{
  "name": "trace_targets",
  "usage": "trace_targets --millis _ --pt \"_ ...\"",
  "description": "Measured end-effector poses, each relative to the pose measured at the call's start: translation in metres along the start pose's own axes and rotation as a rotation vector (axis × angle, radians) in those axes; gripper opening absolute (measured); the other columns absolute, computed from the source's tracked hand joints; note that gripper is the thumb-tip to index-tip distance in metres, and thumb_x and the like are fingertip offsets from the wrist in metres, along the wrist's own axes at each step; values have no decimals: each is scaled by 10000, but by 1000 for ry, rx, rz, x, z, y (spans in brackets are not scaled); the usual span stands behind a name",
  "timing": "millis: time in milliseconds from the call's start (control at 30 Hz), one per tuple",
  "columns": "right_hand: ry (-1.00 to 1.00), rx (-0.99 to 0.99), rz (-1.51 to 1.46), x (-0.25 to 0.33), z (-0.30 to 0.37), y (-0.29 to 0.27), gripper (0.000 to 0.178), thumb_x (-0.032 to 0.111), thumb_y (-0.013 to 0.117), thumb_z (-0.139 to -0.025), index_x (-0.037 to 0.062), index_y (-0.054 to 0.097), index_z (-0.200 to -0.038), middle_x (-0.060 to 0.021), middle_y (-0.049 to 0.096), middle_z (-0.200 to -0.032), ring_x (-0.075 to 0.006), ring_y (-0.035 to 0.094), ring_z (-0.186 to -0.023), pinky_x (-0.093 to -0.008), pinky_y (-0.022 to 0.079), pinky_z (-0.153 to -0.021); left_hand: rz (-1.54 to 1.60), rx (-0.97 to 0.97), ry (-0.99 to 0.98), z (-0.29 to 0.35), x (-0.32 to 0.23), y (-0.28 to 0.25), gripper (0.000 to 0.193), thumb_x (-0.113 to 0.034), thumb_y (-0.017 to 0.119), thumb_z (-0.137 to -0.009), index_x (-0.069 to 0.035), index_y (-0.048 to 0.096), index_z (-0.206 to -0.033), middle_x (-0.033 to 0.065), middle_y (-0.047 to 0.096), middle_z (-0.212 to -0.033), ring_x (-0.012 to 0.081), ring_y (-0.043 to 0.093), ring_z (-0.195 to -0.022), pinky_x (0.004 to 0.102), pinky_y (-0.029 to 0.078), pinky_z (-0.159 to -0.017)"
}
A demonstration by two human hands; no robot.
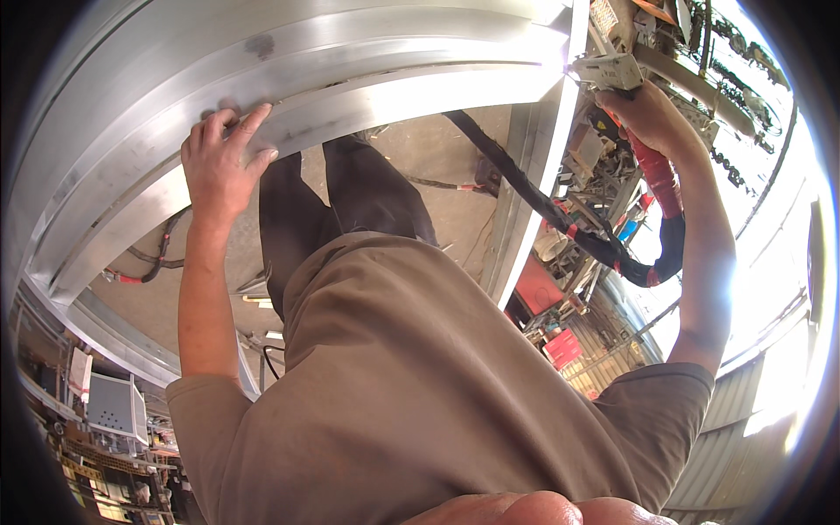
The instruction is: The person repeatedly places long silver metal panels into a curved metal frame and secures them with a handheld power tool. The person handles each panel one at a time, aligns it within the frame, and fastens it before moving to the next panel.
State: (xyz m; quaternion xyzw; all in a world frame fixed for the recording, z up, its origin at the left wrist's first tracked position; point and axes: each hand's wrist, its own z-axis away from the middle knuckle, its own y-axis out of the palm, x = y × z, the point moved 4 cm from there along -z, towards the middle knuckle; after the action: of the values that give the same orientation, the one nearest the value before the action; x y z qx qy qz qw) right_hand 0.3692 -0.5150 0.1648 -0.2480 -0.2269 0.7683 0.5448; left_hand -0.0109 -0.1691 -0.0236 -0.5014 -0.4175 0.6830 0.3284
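My left hand [223, 162] rests on the edge of a large silver sheet-metal frame [367, 92]. Its fingers are spread and partly bent, with nothing held in them. At the upper right, my right hand [646, 114] is wrapped round a pale handheld welding gun [610, 70]. The gun's tip points left at the corner where the long panel meets an upright metal post [535, 166]. A white glare lies at that corner and hides the joint. From the gun's grip hangs a thick cable in red wrap [656, 175], which turns black lower down.
The black cable [512, 175] loops back under the frame, behind the post. My legs [367, 188] stand inside the frame's opening, over a concrete floor. Cluttered tools and red boxes [563, 348] are at the right. A grey metal cabinet [116, 407] stands at the lower left.
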Motion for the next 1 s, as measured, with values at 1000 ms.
trace_targets --millis 1000 --pt "349 -266 -390 -65 107 -12 508 430 765 -887 26 736 -1193 -79 724 -906 -145 671 -783 -310 515 -697 20 15 -20 0 -1 -1 732 -359 880 -751 -398 615 -1433 10 557 -1235 266 555 -1148 477 441 -1020"
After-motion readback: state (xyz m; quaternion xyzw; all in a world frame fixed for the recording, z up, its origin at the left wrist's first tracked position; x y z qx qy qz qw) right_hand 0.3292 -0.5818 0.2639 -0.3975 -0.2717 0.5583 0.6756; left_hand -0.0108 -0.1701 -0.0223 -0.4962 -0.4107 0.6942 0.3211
